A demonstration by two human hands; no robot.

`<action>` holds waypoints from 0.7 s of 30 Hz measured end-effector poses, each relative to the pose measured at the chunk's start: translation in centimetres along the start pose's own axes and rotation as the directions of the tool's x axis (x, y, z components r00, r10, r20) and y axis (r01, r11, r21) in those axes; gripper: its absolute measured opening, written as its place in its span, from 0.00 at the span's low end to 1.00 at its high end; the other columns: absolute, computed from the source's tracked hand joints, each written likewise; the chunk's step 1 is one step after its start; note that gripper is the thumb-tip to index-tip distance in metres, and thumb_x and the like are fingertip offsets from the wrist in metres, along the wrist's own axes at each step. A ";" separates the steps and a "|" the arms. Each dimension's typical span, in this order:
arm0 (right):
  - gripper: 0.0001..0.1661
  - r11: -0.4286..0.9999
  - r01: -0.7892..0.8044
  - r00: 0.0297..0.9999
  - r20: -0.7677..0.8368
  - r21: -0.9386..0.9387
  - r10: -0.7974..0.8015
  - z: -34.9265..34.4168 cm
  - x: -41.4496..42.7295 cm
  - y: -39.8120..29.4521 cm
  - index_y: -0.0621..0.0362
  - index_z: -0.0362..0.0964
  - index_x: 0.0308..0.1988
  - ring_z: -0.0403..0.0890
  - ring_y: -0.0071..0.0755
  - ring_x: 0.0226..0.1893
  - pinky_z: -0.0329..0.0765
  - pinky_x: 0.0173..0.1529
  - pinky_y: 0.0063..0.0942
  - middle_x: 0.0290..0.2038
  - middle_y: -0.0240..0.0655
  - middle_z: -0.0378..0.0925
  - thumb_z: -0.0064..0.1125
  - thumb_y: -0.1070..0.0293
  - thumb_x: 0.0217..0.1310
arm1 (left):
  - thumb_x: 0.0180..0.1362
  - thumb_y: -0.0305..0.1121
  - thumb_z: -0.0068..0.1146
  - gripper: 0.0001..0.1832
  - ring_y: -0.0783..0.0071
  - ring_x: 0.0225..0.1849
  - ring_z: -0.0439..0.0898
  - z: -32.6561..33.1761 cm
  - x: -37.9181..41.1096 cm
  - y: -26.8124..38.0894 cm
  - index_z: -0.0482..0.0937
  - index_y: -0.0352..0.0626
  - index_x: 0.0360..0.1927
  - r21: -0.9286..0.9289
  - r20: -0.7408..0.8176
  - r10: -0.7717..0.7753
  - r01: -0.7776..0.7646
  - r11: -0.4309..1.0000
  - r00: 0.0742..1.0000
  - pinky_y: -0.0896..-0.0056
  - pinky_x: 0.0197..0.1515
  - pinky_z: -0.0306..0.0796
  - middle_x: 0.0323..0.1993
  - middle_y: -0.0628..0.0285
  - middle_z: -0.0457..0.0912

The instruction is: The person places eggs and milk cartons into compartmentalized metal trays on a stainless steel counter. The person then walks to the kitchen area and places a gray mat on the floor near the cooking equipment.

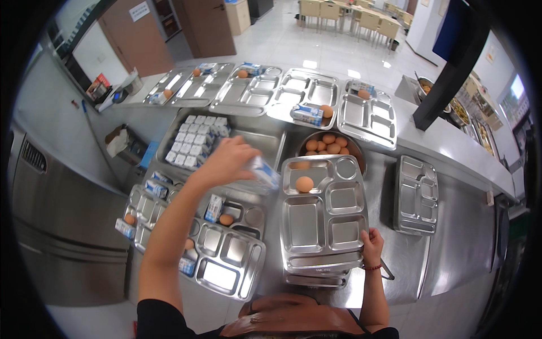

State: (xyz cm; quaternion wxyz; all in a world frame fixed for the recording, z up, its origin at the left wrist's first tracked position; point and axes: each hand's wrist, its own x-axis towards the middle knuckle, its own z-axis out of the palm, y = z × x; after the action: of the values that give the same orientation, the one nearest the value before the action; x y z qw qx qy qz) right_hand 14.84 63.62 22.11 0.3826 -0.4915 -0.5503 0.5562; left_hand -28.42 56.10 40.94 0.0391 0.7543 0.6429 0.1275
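Observation:
My left hand (230, 161) grips a small blue-and-white drink carton (264, 173), blurred, just left of a compartment tray. That stainless steel compartment tray (303, 224) has a brown egg (304, 184) in its upper left compartment. My right hand (372, 245) pinches the tray's lower right edge, the thumb on the rim. Beneath it lie more trays (315, 279). Behind the tray, partly covered by it, stands a metal bowl (360, 153) of brown eggs (333, 148). A steel bin holds many upright cartons (190, 144) at the left.
Trays with eggs and cartons line the back ledge (461, 159); one egg and carton share a tray (366, 114) there. More loaded trays (230, 260) overlap at the lower left. A tray stack (417, 195) stands at the right. A dark post (449, 72) rises from the ledge.

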 end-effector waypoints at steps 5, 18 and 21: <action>0.06 0.998 -0.052 0.993 0.110 0.036 0.048 0.7 -1.9 -0.8 0.64 0.67 0.33 0.64 0.11 0.22 0.60 0.25 0.12 0.22 0.22 0.67 0.53 0.74 0.55 | 0.36 0.43 0.64 0.24 0.65 0.41 0.69 2.1 1.6 3.1 0.76 0.46 0.39 0.111 0.203 -0.050 0.028 0.993 0.978 0.65 0.45 0.58 0.32 0.65 0.77; 0.04 0.996 -0.084 0.966 0.249 0.021 0.076 2.3 -7.4 2.1 0.61 0.66 0.32 0.64 0.10 0.21 0.59 0.24 0.11 0.22 0.21 0.67 0.51 0.73 0.57 | 0.50 0.36 0.55 0.20 0.58 0.47 0.68 6.9 -8.9 7.5 0.71 0.40 0.46 -0.275 -0.321 -0.397 0.317 0.908 0.860 0.62 0.48 0.61 0.42 0.56 0.72; 0.04 0.983 -0.182 0.939 0.301 0.017 0.168 3.8 -9.1 3.1 0.60 0.65 0.32 0.65 0.10 0.21 0.60 0.24 0.11 0.22 0.23 0.68 0.51 0.73 0.57 | 0.51 0.32 0.53 0.19 0.54 0.46 0.67 9.7 -17.9 11.4 0.68 0.37 0.47 -0.325 -0.417 -0.617 0.524 0.787 0.667 0.60 0.48 0.61 0.43 0.52 0.70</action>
State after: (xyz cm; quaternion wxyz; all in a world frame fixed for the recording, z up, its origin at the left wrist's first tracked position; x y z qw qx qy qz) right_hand 13.55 53.58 19.88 0.2549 -0.4402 -0.5434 0.6678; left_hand -17.65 37.65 31.60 -0.0246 0.4469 0.8198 0.3572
